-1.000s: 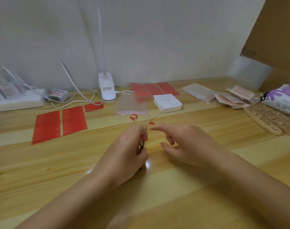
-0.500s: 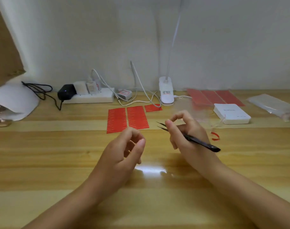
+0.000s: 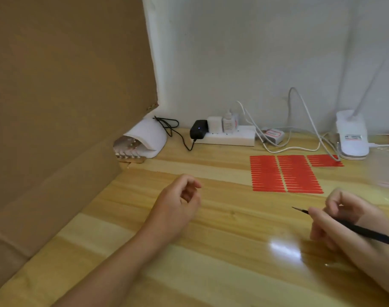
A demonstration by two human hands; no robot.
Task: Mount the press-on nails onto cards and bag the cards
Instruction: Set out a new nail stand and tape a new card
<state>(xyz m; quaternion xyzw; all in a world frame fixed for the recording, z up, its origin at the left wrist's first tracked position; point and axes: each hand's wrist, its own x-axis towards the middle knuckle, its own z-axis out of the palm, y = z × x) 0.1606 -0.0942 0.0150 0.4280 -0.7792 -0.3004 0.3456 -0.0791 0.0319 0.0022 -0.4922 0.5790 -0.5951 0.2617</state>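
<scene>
Right now my right hand (image 3: 344, 218) is pinching one pair of black tweezers (image 3: 353, 229), tips pointing away to my left, the handle running off the right edge. My left hand (image 3: 178, 207) is hovering over the wooden table (image 3: 222, 273) with fingers loosely curled around nothing. Just beyond my right fingers three red sticker sheets (image 3: 286, 173) are lying side by side, the third shorter and partly crossed by a white cable (image 3: 300, 120). Behind them I am seeing one white power strip (image 3: 229, 136) with plugs, one small labelled box (image 3: 273, 135), and one white lamp base (image 3: 351, 136). Far beyond my left fingers, one wooden rack of nails (image 3: 129, 151) is sitting half hidden under white paper, too small to count. A cardboard sheet (image 3: 67, 96) is blocking everything to my left.
</scene>
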